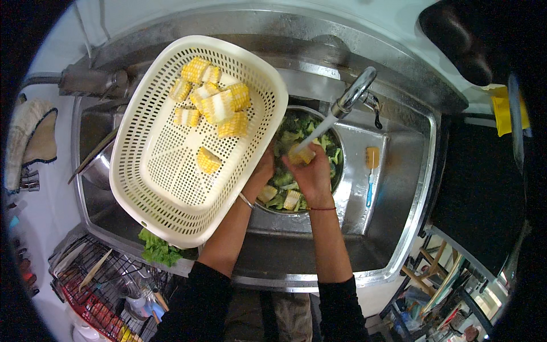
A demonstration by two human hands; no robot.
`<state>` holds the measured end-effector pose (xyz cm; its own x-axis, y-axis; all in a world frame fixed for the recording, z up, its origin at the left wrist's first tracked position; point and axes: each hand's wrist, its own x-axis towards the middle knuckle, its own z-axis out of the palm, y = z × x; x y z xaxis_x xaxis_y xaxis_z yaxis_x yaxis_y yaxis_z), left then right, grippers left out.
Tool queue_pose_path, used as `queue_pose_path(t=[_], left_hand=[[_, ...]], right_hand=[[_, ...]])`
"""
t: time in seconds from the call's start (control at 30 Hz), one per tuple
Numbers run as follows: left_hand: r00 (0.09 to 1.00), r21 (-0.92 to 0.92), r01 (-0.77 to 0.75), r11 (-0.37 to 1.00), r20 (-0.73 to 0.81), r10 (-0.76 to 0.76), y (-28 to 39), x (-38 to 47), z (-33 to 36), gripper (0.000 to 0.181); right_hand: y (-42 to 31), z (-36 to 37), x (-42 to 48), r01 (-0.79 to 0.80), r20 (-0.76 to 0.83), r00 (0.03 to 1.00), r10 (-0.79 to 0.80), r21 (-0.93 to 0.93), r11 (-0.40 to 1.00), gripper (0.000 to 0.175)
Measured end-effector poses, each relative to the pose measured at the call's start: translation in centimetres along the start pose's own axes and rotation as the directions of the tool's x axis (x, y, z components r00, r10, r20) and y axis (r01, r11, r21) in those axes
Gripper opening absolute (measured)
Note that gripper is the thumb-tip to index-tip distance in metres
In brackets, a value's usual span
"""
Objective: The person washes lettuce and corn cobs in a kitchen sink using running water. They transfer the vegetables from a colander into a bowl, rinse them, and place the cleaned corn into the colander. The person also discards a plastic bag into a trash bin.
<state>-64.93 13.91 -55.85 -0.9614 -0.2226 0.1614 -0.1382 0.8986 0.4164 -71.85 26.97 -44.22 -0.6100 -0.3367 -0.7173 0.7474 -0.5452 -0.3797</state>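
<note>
My right hand (pixel 314 175) holds a cut piece of corn cob (pixel 301 154) under water running from the chrome faucet (pixel 352 96). Below it in the sink stands a round metal bowl (pixel 342 171) with broccoli (pixel 328 143), leafy green pieces and more corn pieces (pixel 292 199). On the left, a cream plastic colander basket (pixel 162 171) with several corn pieces (pixel 218 107) lies above my left forearm. My left hand (pixel 263 166) is beside the basket's right wall, partly hidden by it; its fingers cannot be made out.
The stainless steel sink (pixel 393 205) surrounds the bowl. A brush with a blue handle (pixel 370 188) lies on its right ledge. Green lettuce leaves (pixel 159 249) show under the basket's lower edge. Another metal bowl (pixel 99 171) is partly hidden at left. A wire dish rack (pixel 107 278) stands at lower left.
</note>
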Motion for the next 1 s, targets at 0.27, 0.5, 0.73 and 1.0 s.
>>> queue_pose_path(t=[0.27,0.5,0.73,1.0], left_hand=[[0.988,-0.013,0.124,0.992,-0.094,-0.125,0.2,-0.5,-1.0,0.042],[0.881,-0.484,0.407,0.775,-0.014,-0.472,6.0,0.4,-8.7,0.036],[0.757,-0.726,0.313,-0.613,0.580,-0.300,9.6,3.4,-6.8,0.033],[0.690,-0.529,0.337,-0.778,0.702,-0.179,9.7,4.6,-7.0,0.027]], right_hand=[[2.0,-0.2,-0.1,0.169,-0.028,0.959,-0.283,-0.743,0.647,0.028],[1.7,-0.7,-1.9,0.258,-0.138,0.912,-0.386,-0.539,0.802,0.029],[0.5,0.6,-4.5,0.449,-0.150,0.853,-0.500,-0.279,0.849,0.023],[1.4,2.3,-4.0,0.526,0.301,0.648,-0.699,-0.841,0.126,0.034]])
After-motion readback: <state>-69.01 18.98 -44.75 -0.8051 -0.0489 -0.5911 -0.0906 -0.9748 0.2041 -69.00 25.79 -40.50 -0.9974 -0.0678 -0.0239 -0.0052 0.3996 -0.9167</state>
